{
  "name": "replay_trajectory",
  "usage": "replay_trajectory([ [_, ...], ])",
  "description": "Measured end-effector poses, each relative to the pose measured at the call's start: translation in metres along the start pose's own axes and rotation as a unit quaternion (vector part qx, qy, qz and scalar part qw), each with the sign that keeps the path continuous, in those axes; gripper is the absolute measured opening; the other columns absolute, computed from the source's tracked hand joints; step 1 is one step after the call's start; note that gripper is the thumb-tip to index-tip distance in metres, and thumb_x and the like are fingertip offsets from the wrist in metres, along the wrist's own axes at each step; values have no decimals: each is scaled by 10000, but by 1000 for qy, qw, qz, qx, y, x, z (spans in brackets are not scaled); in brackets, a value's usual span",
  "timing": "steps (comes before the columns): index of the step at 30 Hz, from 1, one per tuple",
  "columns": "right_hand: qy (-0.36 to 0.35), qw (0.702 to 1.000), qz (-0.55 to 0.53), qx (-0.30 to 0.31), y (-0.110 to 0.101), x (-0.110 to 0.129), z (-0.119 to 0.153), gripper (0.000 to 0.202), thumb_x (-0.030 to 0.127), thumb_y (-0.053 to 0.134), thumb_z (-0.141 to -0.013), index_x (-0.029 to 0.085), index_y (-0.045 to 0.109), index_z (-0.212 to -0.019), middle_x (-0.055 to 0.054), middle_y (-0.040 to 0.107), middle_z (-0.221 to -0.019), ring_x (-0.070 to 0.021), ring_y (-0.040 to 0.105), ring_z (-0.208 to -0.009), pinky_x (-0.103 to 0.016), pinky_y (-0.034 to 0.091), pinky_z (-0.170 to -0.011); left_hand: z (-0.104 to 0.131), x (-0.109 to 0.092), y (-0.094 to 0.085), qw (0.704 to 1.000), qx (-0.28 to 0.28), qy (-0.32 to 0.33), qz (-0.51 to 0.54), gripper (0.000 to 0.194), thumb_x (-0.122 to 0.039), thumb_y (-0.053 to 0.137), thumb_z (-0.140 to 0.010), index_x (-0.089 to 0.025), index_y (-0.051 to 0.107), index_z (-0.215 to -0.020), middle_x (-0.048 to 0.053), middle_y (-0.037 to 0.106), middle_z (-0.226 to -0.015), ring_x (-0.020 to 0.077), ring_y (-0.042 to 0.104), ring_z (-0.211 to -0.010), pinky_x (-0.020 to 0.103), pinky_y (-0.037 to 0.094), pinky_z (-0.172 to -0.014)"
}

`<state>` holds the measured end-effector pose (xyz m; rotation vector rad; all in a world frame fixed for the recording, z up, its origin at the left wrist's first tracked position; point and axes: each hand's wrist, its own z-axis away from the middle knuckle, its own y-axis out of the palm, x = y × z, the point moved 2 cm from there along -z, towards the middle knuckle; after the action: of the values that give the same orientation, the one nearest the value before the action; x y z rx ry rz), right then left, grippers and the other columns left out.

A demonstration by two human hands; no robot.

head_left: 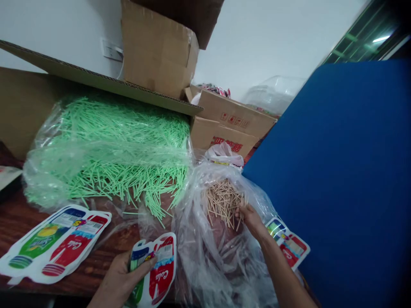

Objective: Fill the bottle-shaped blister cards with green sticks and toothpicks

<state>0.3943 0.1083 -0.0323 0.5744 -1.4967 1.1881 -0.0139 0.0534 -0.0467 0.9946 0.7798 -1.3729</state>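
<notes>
My left hand [125, 273] grips a bottle-shaped printed pouch [162, 269] with green and red "Cola" artwork, the thumb lying across its front. At the right, my right hand [248, 218] reaches into an open clear plastic bag [199, 256], its fingers closed on a few thin tan sticks. A loose heap of the same tan sticks [221, 199] lies in the bag beside the fingertips. More printed pouches [64, 244] lie stacked on the table at the left. Another pouch [293, 248] shows partly behind my right forearm.
Thin green sticks [128, 128] spill from a large clear bag at the back left, under a cardboard flap [96, 83]. Cardboard boxes [157, 49] stand along the wall. A blue panel [337, 171] borders the right side. The table [86, 276] is dark wood.
</notes>
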Motion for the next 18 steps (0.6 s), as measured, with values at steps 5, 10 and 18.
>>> replay_trajectory([
  [5, -62, 992, -110, -24, 12, -7, 23, 366, 548, 629, -709, 205, 583, -830, -14, 646, -734, -180, 597, -671, -290, 475, -652, 7, -6, 8, 1000, -8, 0, 3, 332, -445, 821, -519, -153, 679, -586, 0, 717, -511, 184, 643, -462, 215, 511, -444],
  [10, -77, 989, -126, -28, 23, -16, 44, 261, 449, 687, -723, 192, 645, -729, -19, 669, -797, -180, 589, -774, -270, 440, -767, 12, -13, 16, 1000, -8, 4, -14, 340, -449, 830, -505, -148, 693, -584, 2, 723, -507, 194, 656, -465, 214, 511, -450],
  [18, -69, 986, -150, -28, 22, -18, 45, 313, 457, 678, -740, 182, 656, -891, -44, 709, -796, -209, 638, -731, -320, 494, -718, 7, -11, 13, 999, 27, -26, -37, 409, -519, 828, -485, -152, 709, -619, 23, 756, -574, 239, 700, -541, 249, 556, -507],
])
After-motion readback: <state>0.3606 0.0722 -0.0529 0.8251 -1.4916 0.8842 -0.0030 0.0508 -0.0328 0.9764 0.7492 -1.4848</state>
